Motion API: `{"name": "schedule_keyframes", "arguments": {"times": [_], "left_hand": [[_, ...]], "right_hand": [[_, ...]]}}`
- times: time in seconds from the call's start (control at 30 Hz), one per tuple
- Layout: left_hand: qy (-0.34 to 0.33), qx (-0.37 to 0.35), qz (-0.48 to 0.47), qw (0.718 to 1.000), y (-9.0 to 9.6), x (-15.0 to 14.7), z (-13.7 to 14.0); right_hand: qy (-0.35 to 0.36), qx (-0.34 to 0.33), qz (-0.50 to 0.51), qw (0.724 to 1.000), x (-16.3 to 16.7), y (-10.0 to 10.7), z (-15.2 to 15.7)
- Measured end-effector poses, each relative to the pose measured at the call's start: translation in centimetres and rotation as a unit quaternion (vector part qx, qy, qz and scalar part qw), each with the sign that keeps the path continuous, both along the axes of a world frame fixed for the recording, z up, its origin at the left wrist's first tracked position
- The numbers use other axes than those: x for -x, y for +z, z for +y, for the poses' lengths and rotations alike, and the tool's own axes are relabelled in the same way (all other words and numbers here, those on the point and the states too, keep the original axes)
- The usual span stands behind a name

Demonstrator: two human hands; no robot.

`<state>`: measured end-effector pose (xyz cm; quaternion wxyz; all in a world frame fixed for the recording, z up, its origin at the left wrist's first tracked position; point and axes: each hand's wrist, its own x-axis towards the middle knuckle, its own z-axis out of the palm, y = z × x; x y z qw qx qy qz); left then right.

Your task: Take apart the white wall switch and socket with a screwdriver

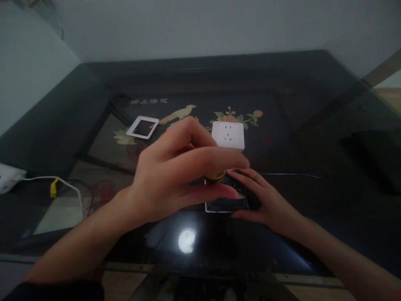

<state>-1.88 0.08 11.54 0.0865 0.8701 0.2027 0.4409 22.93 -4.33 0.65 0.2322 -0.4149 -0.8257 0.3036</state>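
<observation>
My left hand [184, 171] reaches across from the left, fingers curled and closed around what appears to be a screwdriver [216, 176]. Only the round yellow end of its handle shows; the shaft is hidden. Underneath lies a square socket piece [227, 205] with a white rim and a dark inner side facing up. My right hand [260, 196], wearing a ring, grips this piece from the right, thumb at the near edge and fingers at the far edge. Just beyond my hands sits a white wall socket [228, 134] with its slots facing up.
A white square frame [143, 127] lies to the left on the dark glass tabletop [300, 146]. A white cable [67, 182] with a yellow tag [54, 188] runs from a white plug block [10, 177]. Behind my right hand stretches a thin wire-like strip [291, 174]. A wall stands behind the table.
</observation>
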Motion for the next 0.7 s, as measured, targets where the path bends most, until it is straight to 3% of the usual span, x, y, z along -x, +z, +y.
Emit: {"name": "schedule_keyframes", "arguments": {"times": [0.13, 0.2, 0.47, 0.57, 0.63, 0.7], "left_hand": [[-0.059, 0.132, 0.098, 0.985, 1.5, 0.7, -0.7], [-0.065, 0.154, 0.122, 0.978, 1.8, 1.1, -0.7], [-0.008, 0.016, 0.012, 1.000, -0.3, 0.2, 0.2], [-0.042, 0.099, 0.068, 0.992, 0.8, 0.6, -0.3], [-0.071, 0.190, 0.113, 0.973, 1.7, 1.3, -0.6], [-0.078, 0.237, 0.136, 0.959, 2.0, 1.8, -0.7]], "right_hand": [[0.010, -0.008, 0.007, 1.000, 0.0, -0.2, 0.1], [0.010, -0.008, 0.009, 1.000, -0.1, -0.3, 0.1], [0.005, 0.013, 0.003, 1.000, 0.0, 0.1, 0.1], [0.011, 0.013, 0.003, 1.000, 0.0, 0.1, 0.1], [0.009, 0.009, 0.001, 1.000, 0.0, 0.0, 0.1], [0.005, 0.003, 0.004, 1.000, 0.0, -0.1, 0.0]]}}
